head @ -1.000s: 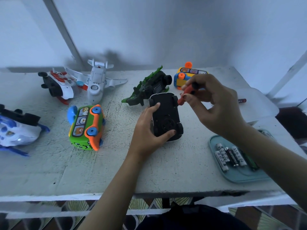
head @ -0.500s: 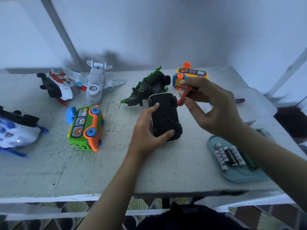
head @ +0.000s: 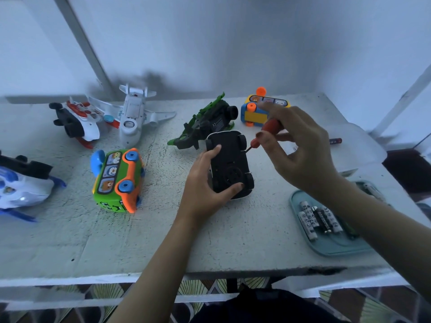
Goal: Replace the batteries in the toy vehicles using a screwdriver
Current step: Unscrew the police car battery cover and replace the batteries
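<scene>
One diagonal screwdriver (head: pixel 270 126), tip toward car (head: pixel 229 157)

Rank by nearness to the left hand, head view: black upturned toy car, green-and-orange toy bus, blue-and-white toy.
1. The black upturned toy car, gripped by the left hand.
2. The green-and-orange toy bus, left of it.
3. The blue-and-white toy, far left edge.

Matt black plastic toy car (head: pixel 229 164) lies on rough, speckled white table (head: pixel 70 234).

Left hand (head: pixel 205 190) gripping upturned car (head: pixel 229 159). Right hand (head: pixel 300 157) pinching screwdriver (head: pixel 268 128), tip sitting at car's 2 o'clock edge. Batteries (head: pixel 319 217) lying in tray (head: pixel 335 248) at 4 o'clock; bus (head: pixel 119 180) lying at 9 o'clock.
</scene>
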